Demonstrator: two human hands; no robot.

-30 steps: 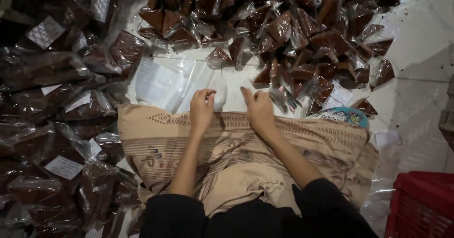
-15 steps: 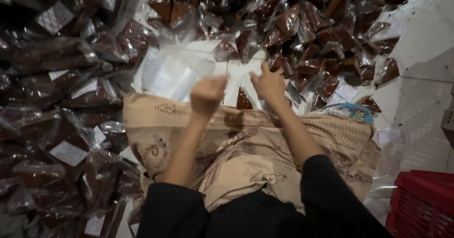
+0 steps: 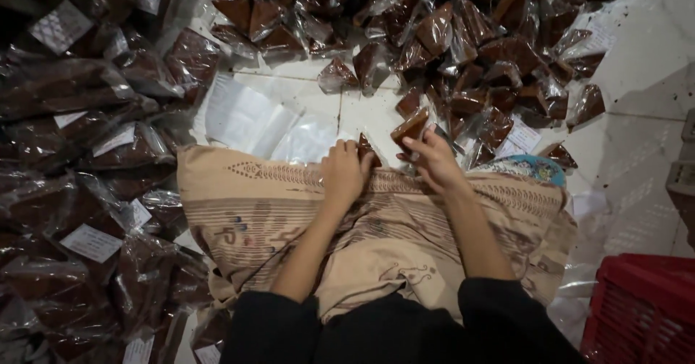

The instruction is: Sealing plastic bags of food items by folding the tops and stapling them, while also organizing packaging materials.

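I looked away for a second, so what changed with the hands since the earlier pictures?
Both hands lifted, then came back down to the cloth's front edge. The left hand now grips a small brown wedge; the right hand holds another. The piled packets stayed put.

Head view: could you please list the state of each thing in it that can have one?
left hand: closed on a small brown packet, resting on the patterned cloth
right hand: pinching a brown wedge packet
empty clear bags: flat on the tiled floor
large packets: filled, labelled, piled
red crate: partly in view, contents unseen
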